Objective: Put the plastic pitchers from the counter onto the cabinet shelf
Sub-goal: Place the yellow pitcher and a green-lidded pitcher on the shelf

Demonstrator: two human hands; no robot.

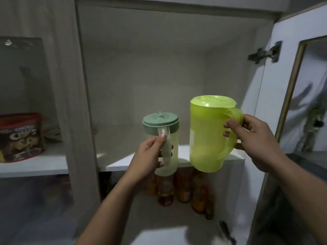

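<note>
My left hand [148, 153] grips the handle of a small clear pitcher [174, 145] with a pale green lid, held upright just in front of the white cabinet shelf [120, 163]. My right hand [254, 138] holds the handle of a larger lime-green pitcher [205, 137] with a matching lid. That pitcher hangs at the shelf's front edge, its base slightly below shelf level. The two pitchers are side by side, a small gap between them.
The shelf's back and left part lies bare. Several bottles of amber liquid [184, 190] stand on the level below. The open cabinet door [300, 85] with its hinge stands at the right. Behind the left glass door sits a cereal bag [21, 137].
</note>
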